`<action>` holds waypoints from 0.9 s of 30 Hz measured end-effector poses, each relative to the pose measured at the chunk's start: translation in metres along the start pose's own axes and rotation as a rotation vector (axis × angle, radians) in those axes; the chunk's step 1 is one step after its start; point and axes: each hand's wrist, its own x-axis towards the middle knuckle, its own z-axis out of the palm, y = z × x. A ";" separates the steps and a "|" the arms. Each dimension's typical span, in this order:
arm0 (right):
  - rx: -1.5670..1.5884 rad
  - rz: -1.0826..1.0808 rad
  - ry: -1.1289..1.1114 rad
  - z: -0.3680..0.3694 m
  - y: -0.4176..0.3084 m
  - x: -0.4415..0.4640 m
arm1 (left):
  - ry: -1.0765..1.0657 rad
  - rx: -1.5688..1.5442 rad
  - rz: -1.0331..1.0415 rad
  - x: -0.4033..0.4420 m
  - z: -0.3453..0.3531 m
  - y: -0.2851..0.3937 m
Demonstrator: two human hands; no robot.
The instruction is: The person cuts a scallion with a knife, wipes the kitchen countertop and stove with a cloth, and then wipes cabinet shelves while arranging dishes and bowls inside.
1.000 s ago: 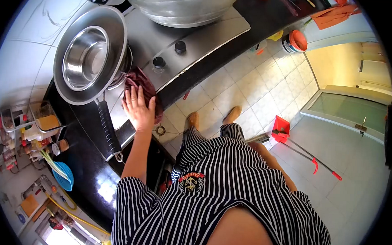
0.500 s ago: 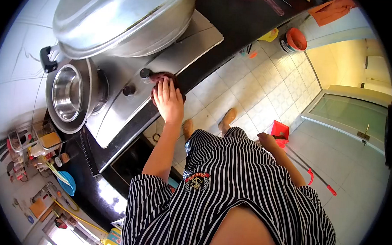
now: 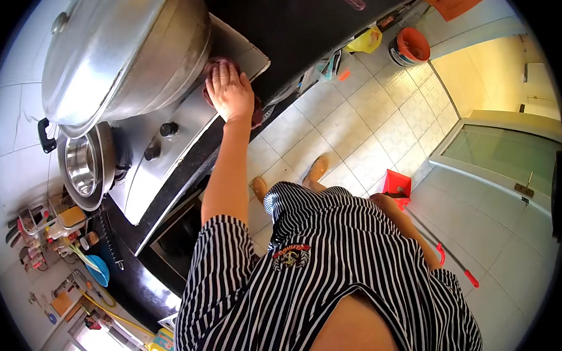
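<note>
My left hand (image 3: 231, 97) lies palm down on a dark red cloth (image 3: 257, 115), pressing it against the front edge of the steel gas stove (image 3: 190, 109). The cloth bunches out around the fingers and hangs toward the black counter edge. Beside the hand rises a large aluminium pot (image 3: 167, 64) with a lid. Two black knobs, one of them the nearer stove knob (image 3: 168, 129), stand left of my forearm. My right hand (image 3: 385, 202) hangs low by my side, apart from the stove; its fingers are hard to make out.
A steel bowl (image 3: 82, 167) sits in a wider pan at the stove's other end. Racks of kitchen items and a blue basin (image 3: 98, 269) line the left counter. On the tiled floor are a red dustpan (image 3: 397, 184) and an orange-rimmed bucket (image 3: 413, 44). A glass-panelled door (image 3: 501, 157) stands right.
My left hand has slid the cloth along the stove's front edge, past the knobs toward the large pot's side. My view has shifted with it. The right hand still hangs down.
</note>
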 end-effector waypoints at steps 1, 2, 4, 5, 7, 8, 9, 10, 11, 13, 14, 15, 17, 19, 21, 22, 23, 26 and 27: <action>-0.041 0.016 -0.032 -0.003 0.003 0.004 | -0.012 -0.094 0.153 -0.001 0.000 -0.003; -0.084 0.030 -0.064 -0.005 0.007 0.011 | -0.023 -0.187 0.305 -0.002 -0.001 -0.005; -0.154 -0.229 -0.088 -0.017 0.018 0.020 | -0.023 -0.236 0.363 -0.014 -0.016 -0.013; -0.208 -0.206 -0.033 -0.029 0.007 0.023 | -0.027 -0.193 0.332 -0.021 -0.025 -0.019; -0.152 -0.161 0.115 -0.051 -0.026 0.030 | -0.057 -0.070 0.221 -0.038 -0.037 -0.029; -0.035 -0.120 0.134 -0.072 -0.054 0.031 | -0.077 0.009 0.135 -0.044 -0.039 -0.032; 0.049 -0.097 0.188 -0.100 -0.096 0.025 | -0.117 0.070 0.075 -0.048 -0.032 -0.034; 0.072 -0.200 0.307 -0.106 -0.087 0.056 | -0.131 0.131 0.043 -0.047 -0.028 -0.029; 0.142 -0.253 0.399 -0.130 -0.117 0.060 | -0.143 0.160 0.005 -0.043 -0.027 -0.018; 0.238 -0.323 0.561 -0.177 -0.171 0.078 | -0.180 0.183 -0.035 -0.031 -0.017 -0.001; 0.271 -0.437 0.650 -0.199 -0.191 0.091 | -0.234 0.218 0.001 -0.024 -0.013 0.006; 0.297 -0.440 0.716 -0.223 -0.220 0.096 | -0.245 0.204 0.016 -0.018 -0.009 0.014; 0.319 -0.539 0.832 -0.266 -0.262 0.119 | -0.279 0.201 0.029 -0.003 -0.004 0.033; 0.401 -0.649 0.856 -0.302 -0.308 0.124 | -0.289 0.206 0.007 0.012 -0.002 0.052; 0.291 -0.693 0.900 -0.327 -0.338 0.144 | -0.313 0.209 -0.043 0.027 0.005 0.065; 0.184 -0.735 0.942 -0.335 -0.350 0.151 | -0.320 0.210 -0.051 0.034 0.009 0.071; 0.148 -0.722 0.931 -0.343 -0.362 0.158 | -0.317 0.207 -0.065 0.043 0.013 0.077; 0.121 -0.633 0.857 -0.351 -0.385 0.179 | -0.351 0.232 -0.089 0.064 0.023 0.087; 0.124 -0.562 0.796 -0.353 -0.387 0.184 | -0.357 0.226 -0.067 0.071 0.026 0.090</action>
